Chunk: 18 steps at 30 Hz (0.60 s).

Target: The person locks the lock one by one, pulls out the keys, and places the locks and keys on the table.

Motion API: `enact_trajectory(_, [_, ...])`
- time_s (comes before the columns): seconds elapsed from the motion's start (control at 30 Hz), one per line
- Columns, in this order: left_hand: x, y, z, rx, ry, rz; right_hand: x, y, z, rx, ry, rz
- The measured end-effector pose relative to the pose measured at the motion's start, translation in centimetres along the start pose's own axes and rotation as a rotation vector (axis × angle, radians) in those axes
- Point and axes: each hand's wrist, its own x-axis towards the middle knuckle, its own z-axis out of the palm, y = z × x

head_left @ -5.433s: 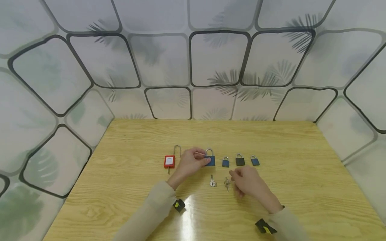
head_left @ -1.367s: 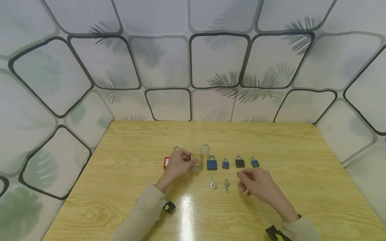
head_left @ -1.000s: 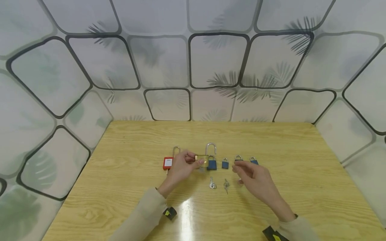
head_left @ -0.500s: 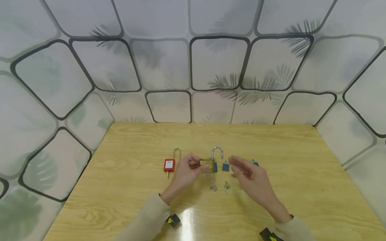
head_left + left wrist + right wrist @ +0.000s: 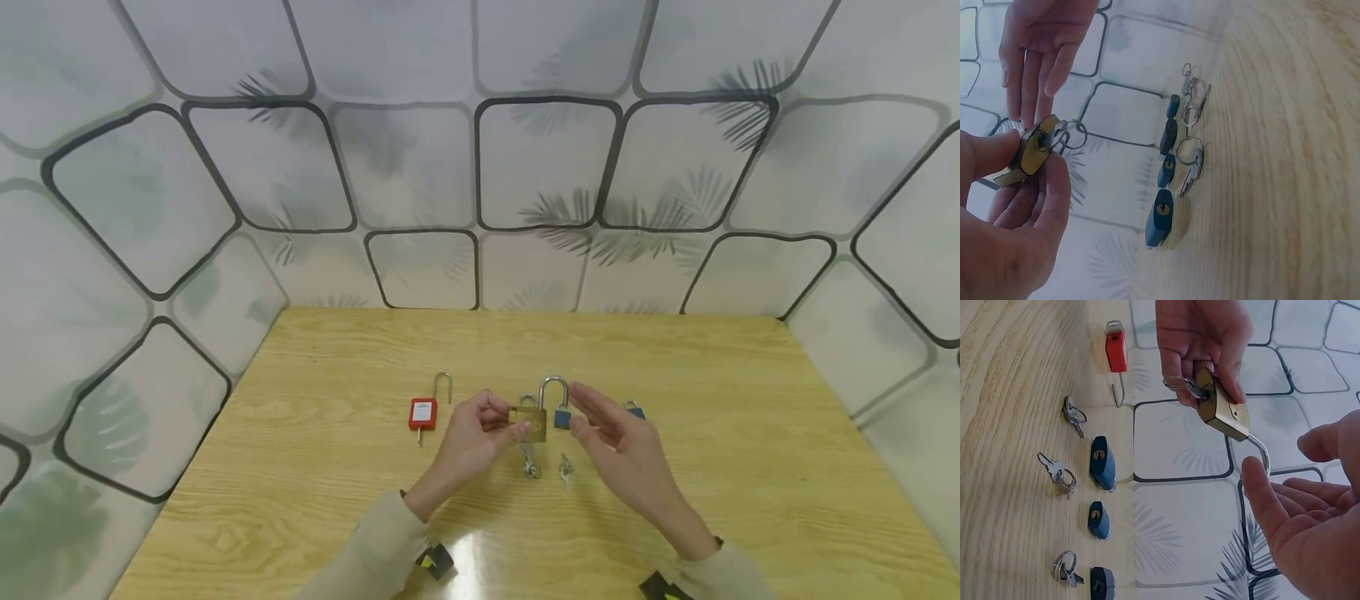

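Padlock, brass (image 5: 537,419), 1 pc., w/ raised shackle (image 5: 553,379), in L hand (image 5: 476,437)

Held: brass body pinched btwn L thumb and fingers, lifted off table (image 5: 337,467); in head view it sits in front of the large blue padlock (image 5: 1102,464). Key (image 5: 1058,132) in its keyway, w/ ring attached.

R hand (image 5: 628,443): fingers loosely extended, thumb apart, nothing gripped; fingertips just beside raised shackle, though contact can't be made out for sure.

On table, L to R: red padlock (image 5: 422,412), shackle drawn out, own key in base; large blue padlock; small blue padlock (image 5: 562,419); dark padlock (image 5: 1102,585), behind R hand in head view; end blue padlock (image 5: 636,412), small.

Nearer the person: 3 key sets (image 5: 1054,468), apart from ea. other.

Worn: light sleeves (image 5: 371,537); blk. wrist units w/ yellow mark (image 5: 437,562).

Backing: patterned wall (image 5: 420,167), leaf motif.
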Motion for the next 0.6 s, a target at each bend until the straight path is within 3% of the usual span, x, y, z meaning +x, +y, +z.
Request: enact_trajectory(0.6, [-0.2, -0.2, 1.2, 0.014, -0.118, 0.002, 0.9, 0.6, 1.6, 0.160, 0.000, -0.025])
